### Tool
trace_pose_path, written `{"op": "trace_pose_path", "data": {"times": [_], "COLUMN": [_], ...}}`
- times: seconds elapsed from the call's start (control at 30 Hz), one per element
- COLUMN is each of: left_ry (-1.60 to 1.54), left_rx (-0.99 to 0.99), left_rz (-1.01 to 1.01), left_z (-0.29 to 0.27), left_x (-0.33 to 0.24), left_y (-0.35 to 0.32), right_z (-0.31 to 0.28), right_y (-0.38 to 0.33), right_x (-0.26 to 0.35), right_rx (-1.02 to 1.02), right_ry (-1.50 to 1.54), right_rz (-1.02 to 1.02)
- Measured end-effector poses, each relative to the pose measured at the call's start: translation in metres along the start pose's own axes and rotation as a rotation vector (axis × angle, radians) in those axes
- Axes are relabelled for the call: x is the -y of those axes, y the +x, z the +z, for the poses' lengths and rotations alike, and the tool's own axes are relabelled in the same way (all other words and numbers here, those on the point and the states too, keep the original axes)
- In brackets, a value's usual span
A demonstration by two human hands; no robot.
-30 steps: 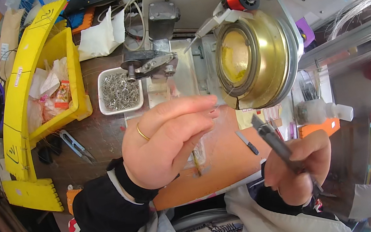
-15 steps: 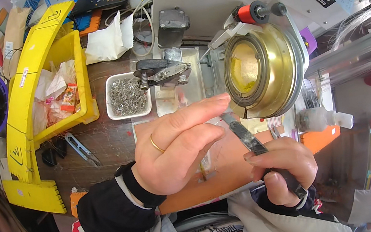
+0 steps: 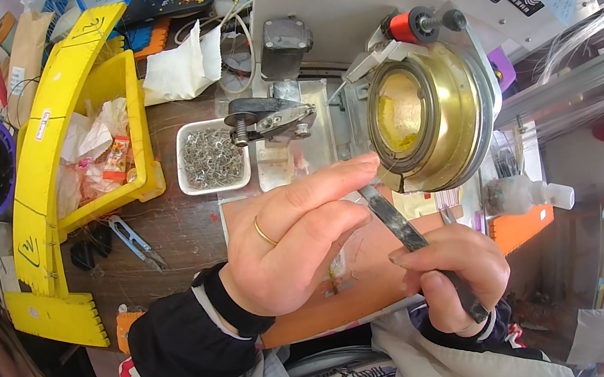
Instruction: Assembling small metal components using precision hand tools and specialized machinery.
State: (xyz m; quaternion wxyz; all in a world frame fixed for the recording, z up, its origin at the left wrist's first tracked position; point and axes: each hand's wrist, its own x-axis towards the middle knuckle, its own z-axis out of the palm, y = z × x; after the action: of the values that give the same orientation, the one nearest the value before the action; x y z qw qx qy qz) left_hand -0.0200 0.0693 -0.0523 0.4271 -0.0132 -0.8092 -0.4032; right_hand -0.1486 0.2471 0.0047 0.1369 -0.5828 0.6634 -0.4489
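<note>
A dark, narrow flat metal bar (image 3: 397, 222), possibly a file or blade, lies slantwise in my right hand (image 3: 458, 270), gripped between thumb and fingers. Its far end meets the fingertips of my left hand (image 3: 276, 249). The left hand's fingers are bent forward and pressed together, with a ring on one; its thumb is hidden, so whatever it pinches cannot be made out. Just beyond both hands is a machine's round brass-coloured drum (image 3: 467, 119). Below them is an orange-brown work surface (image 3: 302, 324).
A white dish (image 3: 185, 178) of small wire pieces stands beside a metal clamp arm (image 3: 278, 120). Snips (image 3: 135, 242) lie to the left, near a yellow bin (image 3: 141, 136) of wrappers and a curved yellow piece (image 3: 34, 179). A red thread spool (image 3: 401, 29) tops the machine; a clear bottle (image 3: 513, 195) stands right.
My right hand and the bar's lower end have shifted slightly left and up. My left hand has moved a little right with the small shift of the whole view.
</note>
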Motion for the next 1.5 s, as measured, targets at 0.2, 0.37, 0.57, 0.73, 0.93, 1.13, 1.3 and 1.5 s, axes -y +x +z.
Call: {"op": "trace_pose_path", "data": {"times": [0.2, 0.37, 0.57, 0.73, 0.93, 1.13, 1.3, 1.5], "left_ry": [-0.007, 0.026, 0.079, 0.178, -0.094, 0.333, 0.375, 0.375], "left_rx": [0.011, -0.027, -0.001, -0.027, -0.163, -0.177, -0.166, -0.015], "left_rz": [0.028, 0.086, 0.059, 0.003, -0.376, -0.324, -0.247, -0.313], "left_z": [0.000, 0.003, 0.004, 0.009, 0.011, -0.012, -0.008, 0.014], "left_x": [-0.002, 0.003, -0.005, 0.000, -0.019, -0.033, -0.012, 0.002], "left_y": [0.000, 0.000, 0.002, -0.001, 0.017, 0.078, 0.092, 0.082], "right_z": [-0.002, -0.006, -0.004, -0.008, -0.029, -0.057, -0.053, -0.044], "right_y": [-0.006, -0.038, -0.077, -0.084, -0.081, -0.031, 0.019, 0.057], "right_x": [-0.002, -0.012, -0.027, -0.042, -0.034, -0.021, -0.035, -0.075], "right_rx": [-0.032, -0.270, -0.297, 0.036, -0.023, -0.377, -0.401, -0.256], "right_ry": [0.055, 0.128, -0.148, -0.474, -0.410, -0.089, 0.330, 0.213], "right_rz": [-0.022, -0.080, 0.203, 0.208, 0.271, 0.101, 0.234, 0.220]}}
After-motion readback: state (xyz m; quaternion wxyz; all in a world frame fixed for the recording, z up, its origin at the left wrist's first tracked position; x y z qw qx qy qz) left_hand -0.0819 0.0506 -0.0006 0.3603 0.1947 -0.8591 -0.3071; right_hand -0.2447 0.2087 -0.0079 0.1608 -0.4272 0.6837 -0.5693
